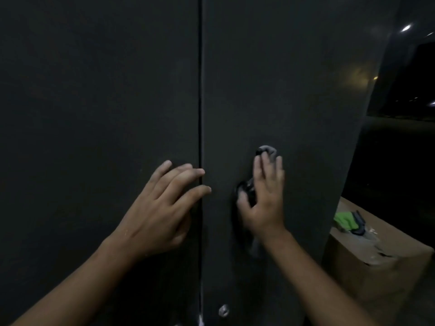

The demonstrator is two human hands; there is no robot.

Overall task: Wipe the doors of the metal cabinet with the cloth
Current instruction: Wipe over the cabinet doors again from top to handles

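Cloth (267, 152), dark grey and bunched, pinned against right cabinet door (294, 90), a little right of centre seam (200, 90), showing above fingertips and beside thumb. Right hand (266, 203) flat on it, fingers nearly straight and close together, pressing rather than gripping. Left hand (162, 208) spread loosely on left cabinet door (94, 114), fingertips reaching across seam, holding nothing. Cardboard box (376, 260) off to right, green item (342, 220) on top.
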